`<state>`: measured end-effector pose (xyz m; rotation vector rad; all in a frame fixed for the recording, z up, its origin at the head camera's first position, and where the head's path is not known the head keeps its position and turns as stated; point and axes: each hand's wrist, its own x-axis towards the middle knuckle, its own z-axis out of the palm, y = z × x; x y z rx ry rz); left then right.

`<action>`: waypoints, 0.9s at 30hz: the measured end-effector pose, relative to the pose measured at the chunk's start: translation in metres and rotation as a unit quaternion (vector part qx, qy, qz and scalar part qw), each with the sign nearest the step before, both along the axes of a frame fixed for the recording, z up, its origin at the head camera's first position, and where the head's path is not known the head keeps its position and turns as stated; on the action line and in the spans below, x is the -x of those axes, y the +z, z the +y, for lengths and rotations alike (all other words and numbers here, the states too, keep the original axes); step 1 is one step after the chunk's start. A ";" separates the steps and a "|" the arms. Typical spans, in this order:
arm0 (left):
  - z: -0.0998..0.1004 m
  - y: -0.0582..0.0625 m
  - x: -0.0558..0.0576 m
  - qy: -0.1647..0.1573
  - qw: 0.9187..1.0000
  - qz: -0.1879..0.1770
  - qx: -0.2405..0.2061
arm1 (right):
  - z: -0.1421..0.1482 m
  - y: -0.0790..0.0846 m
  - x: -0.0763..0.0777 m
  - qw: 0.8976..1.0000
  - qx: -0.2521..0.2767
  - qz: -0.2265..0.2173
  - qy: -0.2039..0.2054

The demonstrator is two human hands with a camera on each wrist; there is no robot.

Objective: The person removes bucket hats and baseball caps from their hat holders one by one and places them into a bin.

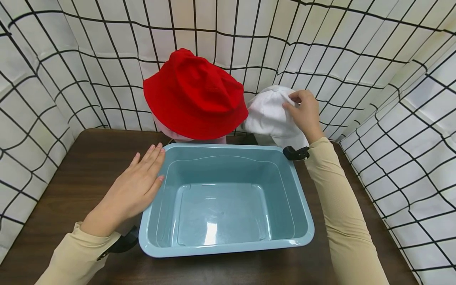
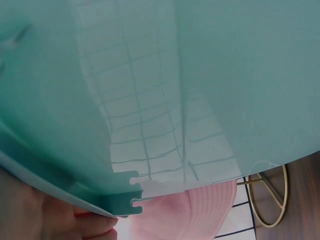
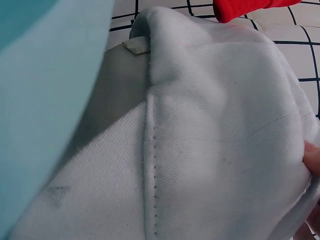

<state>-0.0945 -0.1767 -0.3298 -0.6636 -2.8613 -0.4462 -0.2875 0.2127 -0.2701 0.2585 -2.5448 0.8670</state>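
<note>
My right hand (image 1: 305,113) pinches the crown of a white baseball cap (image 1: 269,113) between thumb and fingers, behind the right back corner of a light blue plastic basin (image 1: 224,250). In the right wrist view the cap (image 3: 215,135) fills the middle, its stitched seam and brim showing, and a thumb is at the right edge. My left hand (image 1: 133,188) lies with straight fingers along the basin's left rim. The left wrist view shows the glossy outside of the basin (image 2: 260,90), with fingers at its rim. Nothing lies inside the basin.
A red bucket hat (image 1: 196,95) sits behind the basin, left of the cap. Beneath it is a pink hat (image 2: 195,210), near a gold wire stand (image 2: 280,200). The dark wooden table (image 1: 71,174) is bordered by a white cloth with black grid lines (image 1: 107,67).
</note>
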 end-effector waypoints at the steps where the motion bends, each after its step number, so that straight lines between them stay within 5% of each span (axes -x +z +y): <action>1: 0.000 0.000 0.000 0.001 1.000 0.000 0.000 | 0.000 0.000 -0.001 1.000 0.005 0.000 -0.003; 16: 0.000 0.001 0.000 0.006 1.000 -0.017 0.002 | 0.000 -0.003 0.001 0.997 0.037 0.067 -0.025; 27: 0.000 0.000 -0.001 0.009 1.000 -0.013 -0.002 | 0.002 -0.002 -0.001 0.983 0.076 0.161 -0.040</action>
